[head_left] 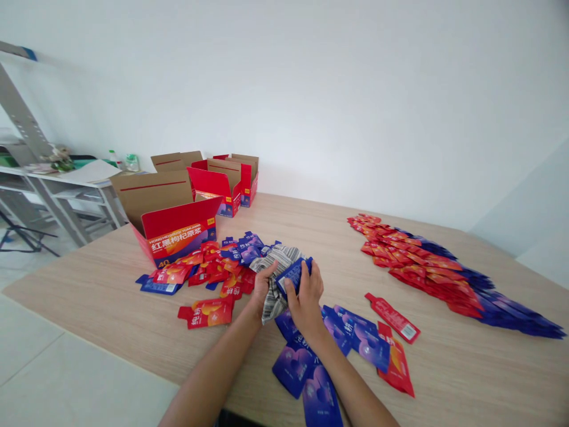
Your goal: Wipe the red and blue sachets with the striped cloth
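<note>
My left hand grips a striped grey-and-white cloth bunched on the wooden table. My right hand is closed on a blue sachet, holding it against the cloth. Under my right forearm lie several blue sachets. To the left of the cloth spreads a loose heap of red and blue sachets.
An open red carton stands at the left, with two more open red cartons behind it. A long fanned row of red and blue sachets runs along the right. Two red sachets lie near my right arm. A metal shelf stands far left.
</note>
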A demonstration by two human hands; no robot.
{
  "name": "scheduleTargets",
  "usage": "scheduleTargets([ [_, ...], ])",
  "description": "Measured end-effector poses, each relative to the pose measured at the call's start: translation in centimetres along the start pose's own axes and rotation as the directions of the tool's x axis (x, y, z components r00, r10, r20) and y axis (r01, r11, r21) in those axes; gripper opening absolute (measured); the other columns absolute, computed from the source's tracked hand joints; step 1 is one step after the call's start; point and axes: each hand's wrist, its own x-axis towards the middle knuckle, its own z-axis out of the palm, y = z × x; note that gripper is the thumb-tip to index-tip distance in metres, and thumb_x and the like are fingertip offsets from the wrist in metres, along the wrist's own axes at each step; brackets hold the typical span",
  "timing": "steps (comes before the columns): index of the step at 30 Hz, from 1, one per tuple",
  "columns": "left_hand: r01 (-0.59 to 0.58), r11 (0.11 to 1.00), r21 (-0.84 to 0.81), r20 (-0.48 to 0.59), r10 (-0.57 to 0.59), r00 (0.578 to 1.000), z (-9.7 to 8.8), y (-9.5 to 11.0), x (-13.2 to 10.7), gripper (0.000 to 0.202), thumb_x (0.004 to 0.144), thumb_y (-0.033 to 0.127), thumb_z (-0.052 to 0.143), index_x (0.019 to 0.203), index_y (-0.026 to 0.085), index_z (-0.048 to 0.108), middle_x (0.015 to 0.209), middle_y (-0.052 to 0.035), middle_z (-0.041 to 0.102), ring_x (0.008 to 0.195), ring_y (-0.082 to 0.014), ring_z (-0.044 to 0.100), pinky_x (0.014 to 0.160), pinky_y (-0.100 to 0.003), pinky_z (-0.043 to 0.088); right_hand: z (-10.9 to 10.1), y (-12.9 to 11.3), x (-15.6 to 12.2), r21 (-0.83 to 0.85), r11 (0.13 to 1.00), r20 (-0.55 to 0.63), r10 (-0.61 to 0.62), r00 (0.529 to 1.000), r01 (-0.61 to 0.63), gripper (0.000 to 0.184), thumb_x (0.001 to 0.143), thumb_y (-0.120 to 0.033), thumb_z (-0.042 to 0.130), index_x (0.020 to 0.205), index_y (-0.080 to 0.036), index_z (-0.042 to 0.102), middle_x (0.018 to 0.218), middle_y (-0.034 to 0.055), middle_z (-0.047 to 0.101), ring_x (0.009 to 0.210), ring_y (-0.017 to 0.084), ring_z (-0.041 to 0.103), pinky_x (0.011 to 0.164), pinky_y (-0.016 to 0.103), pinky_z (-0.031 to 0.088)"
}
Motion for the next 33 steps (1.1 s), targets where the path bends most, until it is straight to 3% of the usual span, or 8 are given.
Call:
scheduleTargets([
  [6, -0.015, 0.998, -0.057, 0.032, 0.017, 0.999, 1.0, -0.1, -0.6, 0.048, 0.090, 0.047, 0.058, 0.123, 0.014, 0.070, 0.110, -0.0114, 0.078, 0.106, -0.0337, 0.072, 0.099, -0.047, 0.055, 0.3, 0.8, -0.5, 0.137, 0.989, 0.115, 0.041, 0.992, -0.057, 0.069, 0.104, -0.048, 0.040, 0.163, -0.028, 0.010, 0.171, 0.0089, -0.002, 0.157, 0.034, 0.004, 0.121, 0.067, 0.019],
  [11, -0.050, 0.997, -0.057, 0.075, 0.055, 0.996, 1.0, 0.2, -0.5, 0.055, 0.091, 0.054, 0.056, 0.127, 0.013, 0.067, 0.117, -0.0122, 0.076, 0.114, -0.0334, 0.069, 0.107, -0.047, 0.050, -1.3, 0.8, 0.5, 0.116, 0.975, 0.226, -0.214, 0.950, 0.192, 0.068, 0.105, -0.043, 0.042, 0.163, -0.035, 0.007, 0.171, 0.0012, -0.010, 0.157, 0.033, -0.002, 0.123, 0.066, 0.014],
  [15, -0.055, 0.998, 0.012, 0.047, 0.054, 0.997, 1.2, 0.6, -0.7, 0.047, 0.094, 0.044, 0.056, 0.126, 0.012, 0.067, 0.112, -0.0110, 0.077, 0.114, -0.0317, 0.069, 0.107, -0.046, 0.050, -2.0, 1.0, 1.2, 0.119, 0.935, 0.331, -0.354, 0.875, 0.333, 0.067, 0.104, -0.044, 0.045, 0.162, -0.036, 0.012, 0.171, 0.0019, -0.006, 0.157, 0.032, 0.003, 0.123, 0.064, 0.014],
  [19, -0.104, 0.994, 0.042, -0.045, 0.106, 0.993, 1.4, 1.1, -0.9, 0.044, 0.095, 0.042, 0.052, 0.124, 0.013, 0.069, 0.106, -0.0100, 0.079, 0.110, -0.0313, 0.071, 0.103, -0.046, 0.053, -1.7, 0.9, 1.1, 0.016, 0.947, 0.326, -0.309, 0.893, 0.321, 0.078, 0.092, -0.057, 0.063, 0.159, -0.033, 0.031, 0.171, 0.0071, 0.000, 0.156, 0.039, 0.007, 0.121, 0.067, 0.015],
  [22, -0.122, 0.992, 0.042, -0.057, 0.125, 0.991, 1.1, 1.7, -0.8, 0.045, 0.093, 0.045, 0.055, 0.123, 0.015, 0.070, 0.106, -0.0096, 0.078, 0.111, -0.0316, 0.071, 0.103, -0.046, 0.053, -1.7, 0.7, 1.0, 0.035, 0.940, 0.313, -0.334, 0.889, 0.341, 0.070, 0.094, -0.055, 0.062, 0.156, -0.032, 0.037, 0.171, 0.0085, 0.006, 0.155, 0.038, 0.015, 0.121, 0.064, 0.022],
  [27, -0.175, 0.984, -0.040, -0.028, 0.174, 0.984, 0.6, 3.5, -0.8, 0.055, 0.093, 0.058, 0.050, 0.107, 0.011, 0.074, 0.100, -0.0128, 0.079, 0.112, -0.0325, 0.070, 0.106, -0.046, 0.051, -2.5, 0.3, 1.4, 0.216, 0.861, 0.380, -0.508, 0.773, 0.460, 0.061, 0.104, -0.044, 0.044, 0.160, -0.029, 0.027, 0.168, 0.0082, 0.021, 0.155, 0.029, 0.019, 0.123, 0.056, 0.026],
  [30, -0.144, 0.986, -0.084, -0.005, 0.144, 0.990, 0.6, 4.0, -0.9, 0.062, 0.095, 0.062, 0.043, 0.098, 0.009, 0.075, 0.092, -0.0133, 0.079, 0.109, -0.0319, 0.071, 0.105, -0.046, 0.051, -2.9, 0.3, 1.7, 0.228, 0.843, 0.405, -0.538, 0.739, 0.488, 0.067, 0.105, -0.047, 0.040, 0.163, -0.022, 0.016, 0.167, 0.0124, 0.025, 0.155, 0.029, 0.019, 0.124, 0.058, 0.025],
  [33, -0.106, 0.991, -0.086, 0.032, 0.109, 0.994, 0.6, 3.7, -0.8, 0.060, 0.098, 0.057, 0.040, 0.096, 0.008, 0.075, 0.089, -0.0127, 0.079, 0.107, -0.0312, 0.072, 0.105, -0.046, 0.051, -3.1, 0.7, 2.1, 0.198, 0.831, 0.435, -0.550, 0.712, 0.521, 0.069, 0.105, -0.049, 0.040, 0.162, -0.016, 0.018, 0.166, 0.0162, 0.027, 0.155, 0.031, 0.020, 0.124, 0.060, 0.022],
])
